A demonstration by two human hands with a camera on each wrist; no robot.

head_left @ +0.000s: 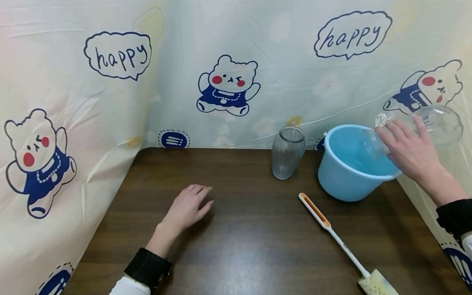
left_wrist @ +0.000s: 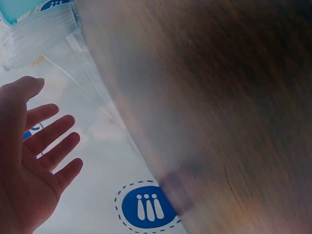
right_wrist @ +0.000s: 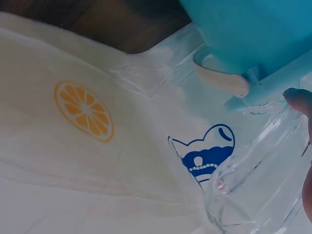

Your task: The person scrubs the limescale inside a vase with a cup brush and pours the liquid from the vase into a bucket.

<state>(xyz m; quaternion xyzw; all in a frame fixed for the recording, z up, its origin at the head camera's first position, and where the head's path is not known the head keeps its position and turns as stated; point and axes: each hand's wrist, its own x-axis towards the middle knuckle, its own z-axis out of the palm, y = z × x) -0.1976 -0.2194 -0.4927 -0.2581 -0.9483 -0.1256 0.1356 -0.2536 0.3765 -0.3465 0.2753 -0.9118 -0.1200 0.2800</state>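
My right hand [head_left: 412, 150] grips a clear glass vase [head_left: 443, 125] beside and above the light blue bucket [head_left: 343, 181]. The vase lies tilted nearly sideways, its narrower end over the bucket's opening and its rounded end out to the right. In the right wrist view, its clear wall [right_wrist: 258, 180] shows beside the thumb, close to the bucket rim. My left hand [head_left: 188, 207] hovers or rests low over the brown table, holding nothing, fingers relaxed. Ahead and right of it, another clear glass vase [head_left: 288, 155] stands upright near the table's back edge.
A long-handled sponge brush [head_left: 345, 244] lies on the table [head_left: 242, 251] in front of the bucket, its sponge head toward the near edge. Printed sheeting [head_left: 220, 26] hangs behind and along both sides. The bucket's handle grip [right_wrist: 222, 80] hangs at its outer side.
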